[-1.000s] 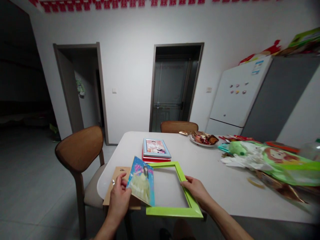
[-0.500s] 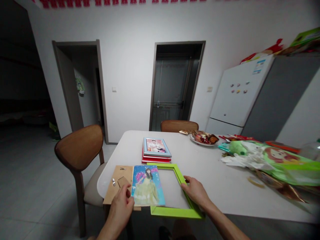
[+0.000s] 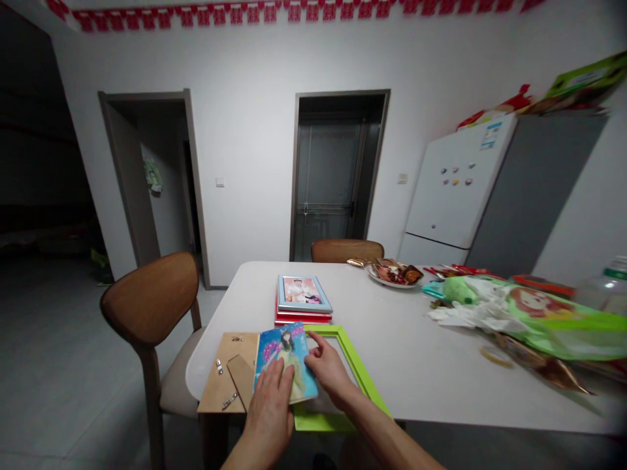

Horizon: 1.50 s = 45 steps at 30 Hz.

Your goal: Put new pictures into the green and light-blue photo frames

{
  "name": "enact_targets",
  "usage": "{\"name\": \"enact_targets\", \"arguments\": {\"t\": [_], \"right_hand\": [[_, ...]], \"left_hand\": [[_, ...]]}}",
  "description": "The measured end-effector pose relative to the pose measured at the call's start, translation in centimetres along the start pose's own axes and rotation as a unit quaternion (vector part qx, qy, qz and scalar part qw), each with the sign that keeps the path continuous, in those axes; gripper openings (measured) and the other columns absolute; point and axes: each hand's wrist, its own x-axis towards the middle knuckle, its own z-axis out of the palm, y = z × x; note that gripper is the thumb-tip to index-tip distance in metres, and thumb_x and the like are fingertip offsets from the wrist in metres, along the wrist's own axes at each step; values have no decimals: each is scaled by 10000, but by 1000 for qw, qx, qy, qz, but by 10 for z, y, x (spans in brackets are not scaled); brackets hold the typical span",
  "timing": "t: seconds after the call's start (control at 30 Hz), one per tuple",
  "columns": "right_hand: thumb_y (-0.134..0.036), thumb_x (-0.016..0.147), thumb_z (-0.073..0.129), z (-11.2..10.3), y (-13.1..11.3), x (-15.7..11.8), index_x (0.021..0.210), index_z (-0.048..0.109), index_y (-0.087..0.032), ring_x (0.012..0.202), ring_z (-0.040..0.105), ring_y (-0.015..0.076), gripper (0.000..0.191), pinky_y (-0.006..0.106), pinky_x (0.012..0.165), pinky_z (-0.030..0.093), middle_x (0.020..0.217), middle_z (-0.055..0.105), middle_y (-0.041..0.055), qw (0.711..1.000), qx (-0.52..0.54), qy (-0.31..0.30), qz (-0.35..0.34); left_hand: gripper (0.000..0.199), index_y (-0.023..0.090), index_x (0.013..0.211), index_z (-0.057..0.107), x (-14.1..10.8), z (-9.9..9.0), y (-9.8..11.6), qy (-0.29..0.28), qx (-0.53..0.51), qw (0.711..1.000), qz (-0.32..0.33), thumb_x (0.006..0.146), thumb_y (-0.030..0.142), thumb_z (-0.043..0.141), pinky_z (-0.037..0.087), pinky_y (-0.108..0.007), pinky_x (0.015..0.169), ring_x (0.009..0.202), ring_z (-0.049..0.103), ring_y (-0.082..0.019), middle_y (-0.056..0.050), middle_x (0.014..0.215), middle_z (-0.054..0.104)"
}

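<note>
A photo (image 3: 277, 344) of a figure in a pale yellow-green dress on a blue and pink background lies on a brown frame backing board (image 3: 219, 385) and overlaps the left part of a lime-green picture frame (image 3: 363, 372). My left hand (image 3: 272, 398) rests over the photo's lower part, fingers stretched out flat. At the photo's right edge is my right hand (image 3: 328, 367), its thumb and forefinger at the edge and the other fingers curled. Metal clips and a stand flap show on the board. Behind the photo stands a stack of frames, a light blue frame (image 3: 321, 295) on top.
On the white table (image 3: 382, 339) are a plate of snacks (image 3: 394, 273), a green plastic bag (image 3: 543, 320), a roll of tape (image 3: 496, 356) and crumpled wrappers. A wooden chair (image 3: 154, 300) stands at the left, another chair (image 3: 347, 249) behind the table.
My right hand has left the green frame's right side and moved left to the photo's edge. My left hand has shifted right, from the backing board onto the photo, and flattened.
</note>
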Motion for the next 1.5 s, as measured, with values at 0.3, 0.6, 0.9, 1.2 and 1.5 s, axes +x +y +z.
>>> {"name": "enact_targets", "arguments": {"t": [0.3,0.6,0.9,1.2,1.5], "right_hand": [[-324,677,531,6,-42,-22,1021,494,-136,595,547,98,394,211,524,428,785,581,37,991,130,-6,34],[-258,690,401,-21,-18,-20,953,509,-167,675,597,169,298,271,562,467,807,641,69,981,186,4,56],[-125,569,353,-91,-29,2,974,560,-108,557,600,180,454,260,509,453,647,656,72,991,16,-25,130],[-121,599,319,-73,-3,14,966,570,-77,540,594,160,447,232,515,441,643,652,70,991,-76,-57,95],[-237,697,407,-72,1,19,856,609,-104,802,567,202,290,264,690,389,873,626,142,876,-480,48,-24]], "left_hand": [[339,146,1082,518,20,-19,-3,218,-385,892,-92,771,198,394,404,-351,874,998,531,-219,-91,1057,597],[448,88,1114,444,27,-8,38,192,-665,695,-195,717,289,499,446,-332,797,893,584,-222,-124,982,622],[436,111,1097,407,14,9,27,76,-484,857,-159,672,173,480,335,-343,947,1093,454,-198,-148,1168,495],[530,137,1098,477,-4,18,32,2,-265,963,-35,573,106,546,285,-432,985,1172,356,-252,-144,1260,413],[507,147,1096,482,-7,14,33,-66,-134,988,30,597,132,570,218,-526,985,1173,352,-278,-151,1245,434]]}}
